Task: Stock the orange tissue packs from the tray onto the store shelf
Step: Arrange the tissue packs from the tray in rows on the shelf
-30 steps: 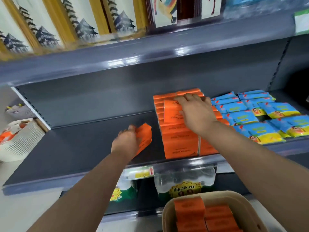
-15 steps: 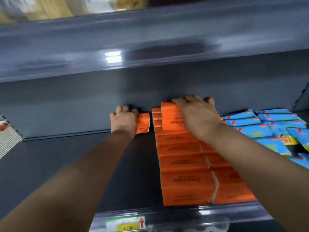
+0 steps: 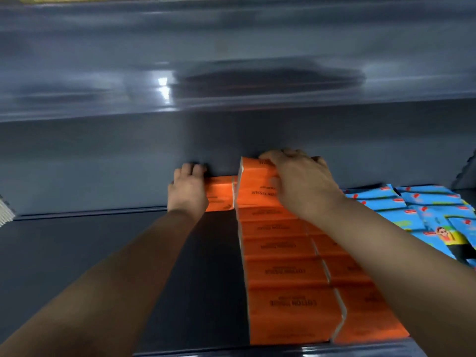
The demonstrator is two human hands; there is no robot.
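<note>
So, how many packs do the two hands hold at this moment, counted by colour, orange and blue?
Orange: 2, the low orange pack in the left hand and the raised orange pack in the right hand.
Blue: 0, the blue packs lie on the shelf, in no hand.
Total: 2 packs held.

Shop: shelf (image 3: 90,253) rows of tissue packs (image 3: 280,271)

Arms outstretched, left hand (image 3: 188,193) and right hand (image 3: 302,188) fingers curled.
</note>
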